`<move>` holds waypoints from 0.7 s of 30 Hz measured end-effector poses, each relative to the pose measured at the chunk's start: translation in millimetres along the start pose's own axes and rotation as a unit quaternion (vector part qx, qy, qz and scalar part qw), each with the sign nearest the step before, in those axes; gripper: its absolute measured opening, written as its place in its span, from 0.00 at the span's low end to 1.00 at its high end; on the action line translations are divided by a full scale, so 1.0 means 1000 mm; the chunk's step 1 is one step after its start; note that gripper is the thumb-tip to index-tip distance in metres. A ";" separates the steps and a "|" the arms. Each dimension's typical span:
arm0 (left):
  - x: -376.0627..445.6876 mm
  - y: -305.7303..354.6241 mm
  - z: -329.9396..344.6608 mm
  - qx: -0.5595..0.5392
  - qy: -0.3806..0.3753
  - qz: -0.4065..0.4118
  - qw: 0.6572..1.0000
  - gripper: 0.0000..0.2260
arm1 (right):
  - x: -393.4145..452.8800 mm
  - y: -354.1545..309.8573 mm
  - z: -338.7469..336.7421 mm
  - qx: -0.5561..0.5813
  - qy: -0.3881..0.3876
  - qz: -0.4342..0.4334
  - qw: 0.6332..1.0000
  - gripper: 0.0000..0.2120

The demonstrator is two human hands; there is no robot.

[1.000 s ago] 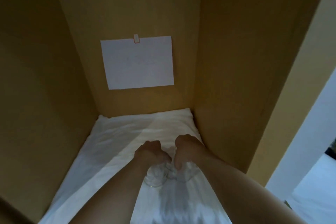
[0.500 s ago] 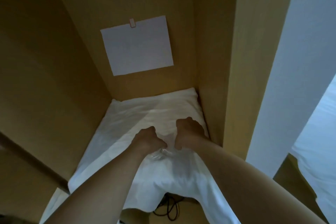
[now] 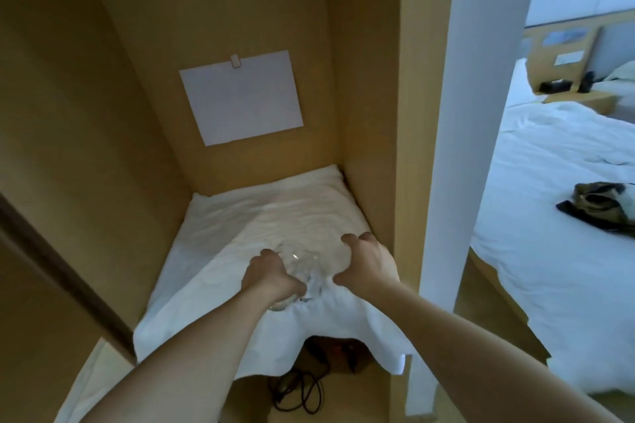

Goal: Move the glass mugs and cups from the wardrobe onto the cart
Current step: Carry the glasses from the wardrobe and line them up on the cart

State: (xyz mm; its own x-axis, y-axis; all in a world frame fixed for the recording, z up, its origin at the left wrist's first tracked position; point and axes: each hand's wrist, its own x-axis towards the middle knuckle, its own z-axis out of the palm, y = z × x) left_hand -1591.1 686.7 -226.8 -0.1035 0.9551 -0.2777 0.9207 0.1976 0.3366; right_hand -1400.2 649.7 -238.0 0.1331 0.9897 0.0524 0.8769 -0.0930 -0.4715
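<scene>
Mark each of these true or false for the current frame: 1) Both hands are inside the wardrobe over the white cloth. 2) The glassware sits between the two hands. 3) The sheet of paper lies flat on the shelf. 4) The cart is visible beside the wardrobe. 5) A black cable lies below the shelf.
1) True. The left hand and right hand are over the white cloth.
2) True. The clear glassware is between them; the left hand's fingers curl around it.
3) False. The sheet of paper hangs on the wardrobe's back wall.
4) False. No cart shows; a bed is to the right.
5) True. A black cable lies under the cloth's front edge.
</scene>
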 end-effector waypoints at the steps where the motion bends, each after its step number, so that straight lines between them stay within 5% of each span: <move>1: -0.007 -0.001 -0.004 -0.002 0.007 0.020 1.000 0.45 | -0.010 -0.003 0.000 0.006 0.009 0.011 1.000 0.36; 13: -0.089 0.024 0.010 -0.021 0.026 0.263 0.964 0.43 | -0.157 0.015 -0.036 0.009 0.142 0.178 0.974 0.38; 21: -0.185 0.124 0.047 -0.124 0.032 0.399 0.908 0.44 | -0.263 0.080 -0.108 0.095 0.313 0.303 0.895 0.41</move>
State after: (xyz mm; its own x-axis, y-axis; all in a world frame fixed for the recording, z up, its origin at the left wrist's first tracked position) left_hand -1440.6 524.4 -175.7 0.5302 0.8251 0.1949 0.5991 -0.5273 0.6025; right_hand -1315.2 370.2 -194.7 0.8423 0.5041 0.1908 0.4700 -0.5135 -0.7179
